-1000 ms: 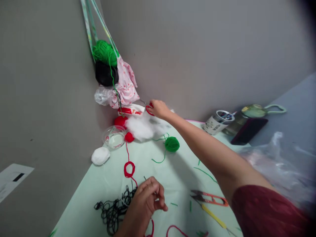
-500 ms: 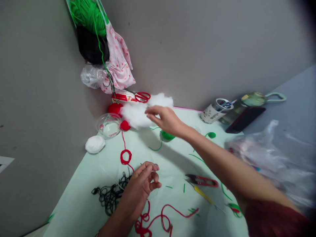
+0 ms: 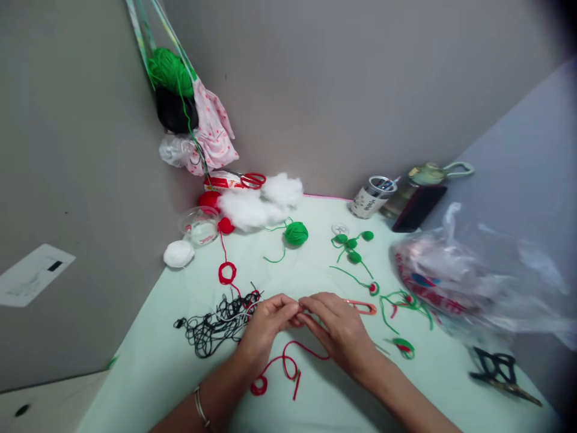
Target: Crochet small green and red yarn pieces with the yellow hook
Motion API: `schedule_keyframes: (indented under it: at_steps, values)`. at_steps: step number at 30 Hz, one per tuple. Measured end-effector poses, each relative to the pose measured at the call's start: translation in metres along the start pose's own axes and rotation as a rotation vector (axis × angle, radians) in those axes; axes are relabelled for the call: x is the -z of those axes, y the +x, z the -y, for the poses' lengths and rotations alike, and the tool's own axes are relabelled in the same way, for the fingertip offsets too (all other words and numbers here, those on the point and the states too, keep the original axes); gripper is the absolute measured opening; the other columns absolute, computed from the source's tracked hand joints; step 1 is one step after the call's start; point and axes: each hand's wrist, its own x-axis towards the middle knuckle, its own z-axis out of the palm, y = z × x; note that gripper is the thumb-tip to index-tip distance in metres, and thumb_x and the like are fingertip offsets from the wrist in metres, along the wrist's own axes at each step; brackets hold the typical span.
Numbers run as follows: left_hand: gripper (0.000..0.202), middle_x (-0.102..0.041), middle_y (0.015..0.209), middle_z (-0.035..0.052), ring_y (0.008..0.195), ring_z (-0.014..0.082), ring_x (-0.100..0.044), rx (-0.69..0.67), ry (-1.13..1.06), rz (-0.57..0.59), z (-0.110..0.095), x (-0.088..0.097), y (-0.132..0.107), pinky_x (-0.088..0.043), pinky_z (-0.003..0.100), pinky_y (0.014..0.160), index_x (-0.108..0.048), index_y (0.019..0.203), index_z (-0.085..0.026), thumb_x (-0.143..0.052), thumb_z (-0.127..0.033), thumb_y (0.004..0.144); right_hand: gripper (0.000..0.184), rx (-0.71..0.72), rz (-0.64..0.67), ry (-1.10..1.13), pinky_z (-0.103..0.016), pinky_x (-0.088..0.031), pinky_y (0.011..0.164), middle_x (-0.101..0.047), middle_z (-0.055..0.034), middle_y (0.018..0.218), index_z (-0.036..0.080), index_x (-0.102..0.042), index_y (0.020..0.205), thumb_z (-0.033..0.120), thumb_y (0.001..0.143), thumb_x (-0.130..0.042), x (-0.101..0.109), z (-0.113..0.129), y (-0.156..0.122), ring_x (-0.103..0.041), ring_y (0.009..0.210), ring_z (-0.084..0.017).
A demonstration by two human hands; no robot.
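Over the middle of the table (image 3: pixel 324 404), holding left hand (image 3: pixel 269 325) and right hand (image 3: pixel 346 329) together at the tips; cannot tell whether clamped on anything small. Around that meeting point, seeing black yarn (image 3: pixel 206 332) at nine o'clock beside left hand, loose red yarn (image 3: pixel 258 392) at seven o'clock, orange snips (image 3: pixel 374 309) at three o'clock, partly hidden by right hand, and green yarn ball (image 3: pixel 296 233) at twelve o'clock.
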Motion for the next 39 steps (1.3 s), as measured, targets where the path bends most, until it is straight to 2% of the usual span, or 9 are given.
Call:
schedule_keyframes:
  at_steps: [7,11,17,20,22,27,32,35,39]
  values:
    - [0.04,-0.074,0.077,0.0045,0.071,0.0156,-0.066,-0.06,0.146,0.019,0.007,-0.002,-0.004,-0.054,0.03,0.078,-0.078,0.079,-0.014,-0.092,-0.05,0.07,0.015,0.059,-0.208,-0.084,-0.033,-0.059,0.072,-0.079,-0.0089,0.09,0.017,-0.066,0.115,0.015,0.104,-0.056,-0.008,-0.001,-0.024,-0.075,0.077,-0.021]
    - [0.039,-0.074,0.089,0.003,0.073,0.0148,-0.069,-0.106,0.199,-0.034,-0.003,0.003,-0.013,-0.055,0.029,0.077,-0.079,0.096,-0.017,-0.089,-0.047,0.074,0.019,-0.138,-0.106,0.052,-0.035,-0.059,0.077,-0.078,-0.0095,0.094,0.019,-0.066,0.12,0.019,0.105,-0.055,-0.006,-0.009,-0.031,-0.075,0.083,-0.022]
    - [0.038,-0.07,0.085,0.0008,0.073,0.0137,-0.067,-0.167,0.25,-0.124,-0.023,0.017,-0.029,-0.055,0.027,0.079,-0.077,0.095,-0.018,-0.087,-0.049,0.075,0.025,-0.278,0.087,0.082,-0.028,-0.054,0.065,-0.078,-0.0021,0.09,0.024,-0.071,0.116,0.014,0.094,-0.064,-0.003,-0.031,-0.022,-0.073,0.073,-0.017]
    - [0.037,-0.07,0.082,0.0011,0.073,0.0148,-0.067,-0.163,0.283,-0.165,-0.028,0.031,-0.042,-0.054,0.027,0.077,-0.077,0.092,-0.018,-0.088,-0.048,0.074,0.027,-0.377,0.099,0.069,-0.029,-0.054,0.07,-0.081,-0.0042,0.095,0.023,-0.072,0.119,0.016,0.095,-0.062,0.006,-0.045,-0.024,-0.074,0.077,-0.018]
    - [0.036,-0.071,0.079,0.0013,0.072,0.0161,-0.066,-0.148,0.319,-0.196,-0.028,0.045,-0.052,-0.053,0.028,0.075,-0.076,0.091,-0.018,-0.089,-0.046,0.074,0.02,-0.457,0.074,0.055,-0.031,-0.055,0.074,-0.082,-0.006,0.097,0.022,-0.074,0.108,0.02,0.099,-0.056,0.017,-0.054,-0.031,-0.076,0.081,-0.02]
    - [0.032,-0.072,0.083,0.0006,0.076,0.0178,-0.067,-0.187,0.554,-0.342,-0.024,0.084,-0.077,-0.051,0.029,0.078,-0.075,0.09,-0.021,-0.083,-0.051,0.08,0.019,-0.577,0.09,0.01,-0.033,-0.052,0.068,-0.082,-0.0062,0.093,0.022,-0.075,0.096,0.024,0.099,-0.057,0.046,-0.059,-0.057,-0.074,0.074,-0.023]
    - [0.032,-0.07,0.08,0.0017,0.069,0.0182,-0.061,-0.154,0.805,-0.25,-0.026,0.083,-0.089,-0.05,0.029,0.067,-0.076,0.089,-0.022,-0.076,-0.053,0.082,0.02,-0.539,0.269,-0.005,-0.032,-0.053,0.073,-0.081,-0.0058,0.1,0.023,-0.076,0.097,0.018,0.099,-0.058,0.05,-0.038,-0.079,-0.077,0.084,-0.023]
    - [0.027,-0.068,0.075,0.0009,0.068,0.0185,-0.061,-0.161,0.964,-0.112,-0.026,0.068,-0.087,-0.048,0.029,0.066,-0.076,0.086,-0.023,-0.07,-0.05,0.087,0.021,-0.485,0.398,-0.034,-0.03,-0.051,0.069,-0.077,-0.0057,0.093,0.022,-0.076,0.099,0.016,0.101,-0.057,0.048,-0.022,-0.085,-0.075,0.082,-0.022]
    - [0.024,-0.061,0.069,-0.0016,0.064,0.0162,-0.058,-0.239,1.135,0.125,-0.022,0.049,-0.077,-0.047,0.028,0.066,-0.074,0.083,-0.024,-0.06,-0.04,0.095,0.016,-0.426,0.418,0.016,-0.029,-0.051,0.073,-0.075,-0.0051,0.097,0.023,-0.073,0.111,0.017,0.101,-0.061,0.041,-0.004,-0.087,-0.073,0.083,-0.02]
